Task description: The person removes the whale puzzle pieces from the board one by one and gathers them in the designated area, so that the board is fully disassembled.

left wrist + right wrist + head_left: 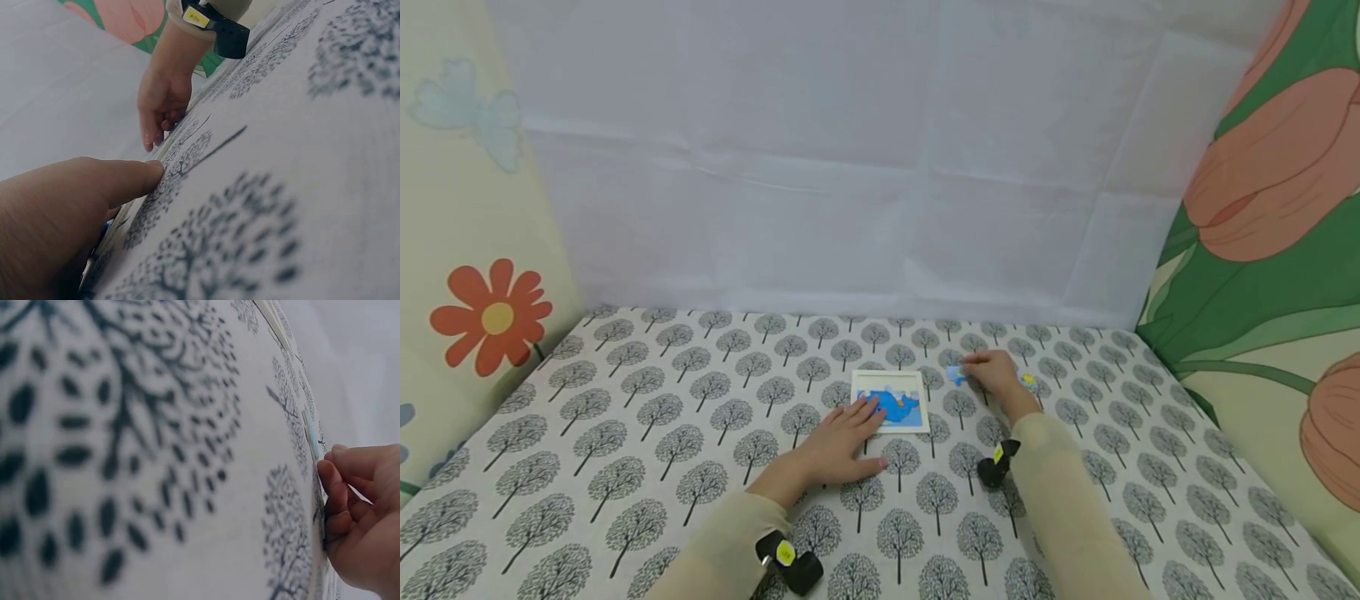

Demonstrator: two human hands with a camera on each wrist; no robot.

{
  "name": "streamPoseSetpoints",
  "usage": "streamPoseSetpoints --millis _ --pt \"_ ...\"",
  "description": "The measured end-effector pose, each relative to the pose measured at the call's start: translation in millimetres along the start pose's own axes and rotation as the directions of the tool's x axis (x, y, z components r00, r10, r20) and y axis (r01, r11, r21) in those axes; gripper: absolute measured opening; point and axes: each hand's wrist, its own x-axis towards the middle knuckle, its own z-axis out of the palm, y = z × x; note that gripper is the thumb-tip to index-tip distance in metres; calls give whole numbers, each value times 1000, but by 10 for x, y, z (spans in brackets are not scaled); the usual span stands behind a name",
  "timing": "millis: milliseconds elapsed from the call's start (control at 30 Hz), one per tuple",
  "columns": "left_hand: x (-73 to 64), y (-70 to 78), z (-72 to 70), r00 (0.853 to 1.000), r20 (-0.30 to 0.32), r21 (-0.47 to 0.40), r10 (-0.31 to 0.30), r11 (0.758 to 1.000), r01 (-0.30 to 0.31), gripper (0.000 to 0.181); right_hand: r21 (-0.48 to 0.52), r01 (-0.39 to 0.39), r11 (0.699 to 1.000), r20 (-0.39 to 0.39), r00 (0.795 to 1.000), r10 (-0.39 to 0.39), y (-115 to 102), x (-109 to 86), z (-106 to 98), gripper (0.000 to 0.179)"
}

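Note:
A small white-framed picture puzzle [889, 430] with a blue whale lies on the cloth in the head view. My left hand [842, 442] rests over its left edge, fingers extended across the picture and thumb out to the side. To the right of the frame, my right hand [996, 377] pinches a light-blue puzzle piece [956, 374] low over the cloth. In the right wrist view, the thumb and curled fingers of that hand [362, 512] meet at the piece's edge [310, 431]. The picture's upper part shows a pale, bare backing.
Another small piece with yellow and blue [1028, 381] lies just behind the right wrist. A tree-print cloth [700, 492] covers the table. White fabric [820, 167] hangs at the back, and flower-patterned panels [1240, 358] stand at both sides.

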Motion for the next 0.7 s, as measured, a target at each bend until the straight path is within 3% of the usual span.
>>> streamPoseSetpoints --millis 233,400,700 --pt "2 15 -14 1000 12 4 -8 1000 8 70 91 -4 996 9 1000 3 -1 7 -49 22" --pt "5 22 -30 1000 21 1 -13 1000 13 69 95 44 994 27 999 -46 -11 -15 -91 24" --pt "26 55 -67 999 19 -57 -28 998 29 66 94 52 994 36 998 -56 -130 -81 -124 25"
